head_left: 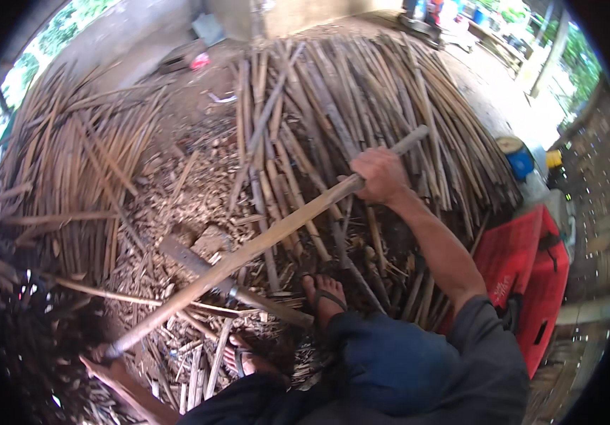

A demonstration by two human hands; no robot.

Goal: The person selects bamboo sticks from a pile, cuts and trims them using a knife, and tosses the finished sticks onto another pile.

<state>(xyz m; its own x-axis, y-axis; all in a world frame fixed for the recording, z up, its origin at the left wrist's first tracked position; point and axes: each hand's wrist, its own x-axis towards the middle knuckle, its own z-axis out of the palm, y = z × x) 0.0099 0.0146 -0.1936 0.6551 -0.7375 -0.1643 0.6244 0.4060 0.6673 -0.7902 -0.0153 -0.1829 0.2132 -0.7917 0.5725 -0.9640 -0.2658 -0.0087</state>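
A long pale bamboo pole (255, 248) slants across the view in front of me. My right hand (381, 176), arm stretched forward, is closed around it near its far right end. At the near left end, my left hand (112, 374) holds the pole low down, with one finger sticking out; part of its grip is in shadow. Under the pole lies a heavy blade with a metal collar and a round wooden handle (273, 306), probably a big chopping knife. The pole crosses above it, and neither hand touches it. My sandalled feet (326, 296) are just beside the handle.
A wide heap of bamboo poles (361, 92) lies ahead, and split sticks (82, 163) are piled at the left. Wood chips (163, 191) cover the ground between. On the right stand a red plastic panel (517, 262) and a blue container (521, 163).
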